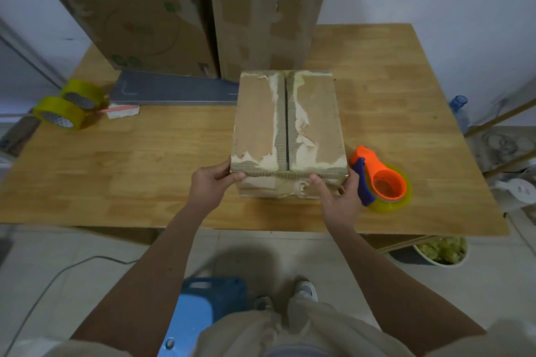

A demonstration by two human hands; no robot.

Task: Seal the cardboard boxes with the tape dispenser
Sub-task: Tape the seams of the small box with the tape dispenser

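Step in hand: positioning. Small box (288,124) sits near the worktop's (145,159) front edge, right of centre. Left hand (210,182) and right hand (340,197) grip its near corners. Flaps closed, centre seam untaped; top surface torn, old tape residue. Tape dispenser (383,182) lies just beside the box, toward the right edge. Next move probably calls for the right hand to release and pick it up.

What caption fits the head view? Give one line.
Both hands grip unsealed cardboard box; tape dispenser beside it.
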